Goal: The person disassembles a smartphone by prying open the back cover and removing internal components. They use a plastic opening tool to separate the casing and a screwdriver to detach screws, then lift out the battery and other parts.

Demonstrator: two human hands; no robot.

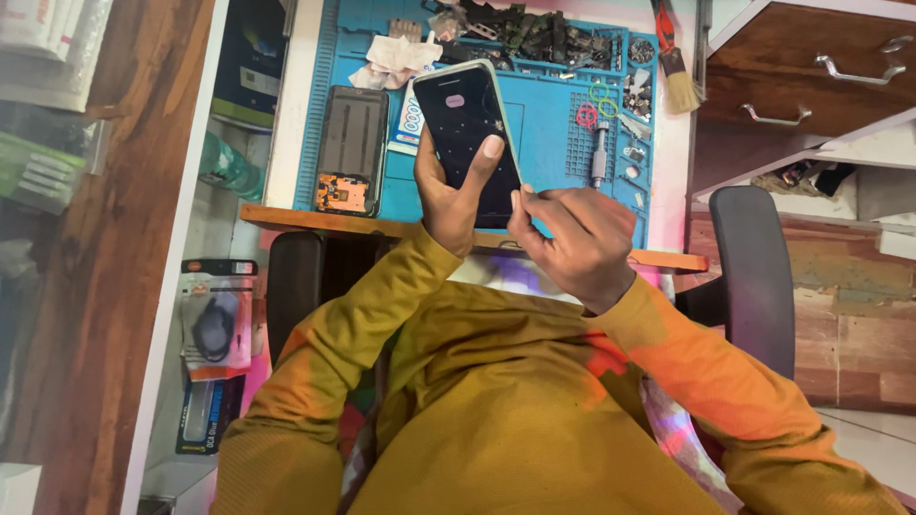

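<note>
Dark phone screen (469, 129); blister packs (216, 324) left

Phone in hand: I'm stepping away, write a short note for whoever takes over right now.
Left hand: holds the dark smartphone upright over the blue work mat, thumb on the lit screen.
Right hand: fingertips pinched at the phone's lower right edge; what they grip, if anything, is too small to tell.
On the mat: an opened phone with its insides exposed lies to the left, a small screwdriver to the right, loose parts along the far edge.
Done: held phone is powered on.
Left: the opened phone lies untouched.
</note>
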